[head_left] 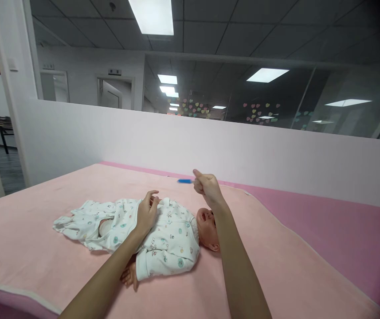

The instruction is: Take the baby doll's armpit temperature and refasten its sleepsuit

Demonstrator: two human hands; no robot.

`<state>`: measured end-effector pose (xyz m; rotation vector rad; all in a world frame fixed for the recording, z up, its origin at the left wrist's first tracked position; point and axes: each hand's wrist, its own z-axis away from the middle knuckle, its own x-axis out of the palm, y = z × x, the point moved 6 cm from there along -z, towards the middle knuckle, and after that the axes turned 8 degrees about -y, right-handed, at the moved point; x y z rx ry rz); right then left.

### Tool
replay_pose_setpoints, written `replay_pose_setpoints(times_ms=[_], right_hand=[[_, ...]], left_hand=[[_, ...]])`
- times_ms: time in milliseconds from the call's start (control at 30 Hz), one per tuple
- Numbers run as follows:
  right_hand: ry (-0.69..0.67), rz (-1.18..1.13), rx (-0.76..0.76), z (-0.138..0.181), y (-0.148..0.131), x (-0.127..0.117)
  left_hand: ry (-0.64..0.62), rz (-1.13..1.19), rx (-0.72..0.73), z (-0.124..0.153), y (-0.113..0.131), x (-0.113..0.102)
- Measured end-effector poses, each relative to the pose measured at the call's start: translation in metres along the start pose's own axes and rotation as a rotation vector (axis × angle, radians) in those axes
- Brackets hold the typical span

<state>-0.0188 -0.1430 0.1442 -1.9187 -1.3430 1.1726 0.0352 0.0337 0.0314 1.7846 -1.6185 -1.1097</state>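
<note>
A baby doll (173,239) lies on its back, dressed in a white printed outfit. Its head (206,230) points right and is partly hidden behind my right forearm. My left hand (148,210) rests on the doll's middle, with the fingers loosely bent and apart; the far fingers are partly hidden. Raised over the doll's head, my right hand (207,188) is closed around one end of a slim blue stick (185,181), its forefinger stretched out. The stick points left and is blurred, so its kind does not show. The doll's near hand (130,275) lies beside its sleeve.
Under the doll, a pale pink sheet (37,239) covers a darker pink padded surface (336,226). A low white wall (243,155) with glass above it runs along the back. At the far left is an open doorway (1,146).
</note>
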Motion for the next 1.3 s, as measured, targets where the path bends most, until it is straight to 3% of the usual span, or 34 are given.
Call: replay_pose_setpoints(times_ms=[100,233,333,433,500,633,700,833,867,933,1067,1167,1300], right_hand=[[-0.084,0.062,0.038,0.001,0.002,0.007],[0.068,0.42,0.104,0.003,0.001,0.002],[0.073,0.256,0.036,0.005,-0.011,0.001],[-0.081,-0.071,-0.024,0.007,-0.022,0.007],[-0.115,-0.065,-0.005,0.008,-0.021,0.01],[0.158,0.373,0.046,0.009,-0.017,-0.005],[0.212,0.371,0.019,0.011,-0.021,-0.01],[0.0,0.011,-0.061,0.012,-0.034,-0.001],[-0.065,0.016,-0.055,0.013,-0.034,0.006],[-0.12,0.254,0.0,0.014,-0.03,0.02],[0.029,0.743,0.089,0.025,-0.024,0.033],[0.189,0.763,0.044,0.052,-0.038,0.02],[0.478,0.856,-0.012,0.121,-0.054,-0.01]], left_hand=[[-0.032,-0.045,0.029,0.001,0.003,0.003],[-0.035,-0.081,0.034,0.0,0.003,0.004],[-0.049,-0.089,0.049,0.0,0.004,0.005],[-0.071,-0.101,0.058,0.0,0.005,0.006],[-0.087,-0.113,0.054,0.0,0.004,0.008],[-0.107,-0.127,0.048,-0.001,0.003,0.009],[-0.11,-0.134,0.05,-0.001,0.002,0.01],[-0.12,-0.164,0.065,-0.001,0.002,0.011],[-0.124,-0.171,0.068,0.0,0.003,0.011],[-0.134,-0.185,0.068,0.0,0.004,0.011],[-0.161,-0.243,0.06,0.001,0.005,0.012],[-0.178,-0.329,0.088,0.002,0.01,0.013],[-0.233,-0.467,0.255,0.01,0.029,0.02]])
